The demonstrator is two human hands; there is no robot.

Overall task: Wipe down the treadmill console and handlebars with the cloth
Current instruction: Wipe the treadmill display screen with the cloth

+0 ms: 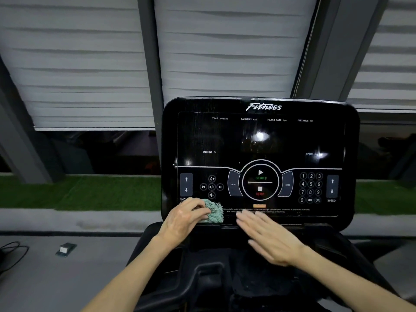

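The console (258, 140) fills the middle of the view, its screen dark and unlit; glare spots sit on its centre and right side, and faint streaks show near its top-left corner, though whether they are wipe marks or scratches I cannot tell; below the console lies a black frame (209, 271), so dark that the handlebars cannot be picked out in it; judging from this, the work is on the console's lower strip and the handlebars are yet to be done, but no surface looks plainly wiped or unwiped, so how much of the console is finished is unclear; the right hand (270, 237) is at the console's bottom edge, near its middle, fingers straight and close together, holding nothing; it is blurred, and whether it touches the console I cannot tell; the left hand (186, 218) is at the console's bottom-left corner, fingers curled and clamped on the cloth (213, 212), pressing it against the panel just under the media buttons; the cloth is green, shaggy and bunched, half hidden under the fingers; the hand covers part of the incline label, and the fine print along the console's bottom edge is too blurred to read; both forearms are cut off by the lower edge of the view
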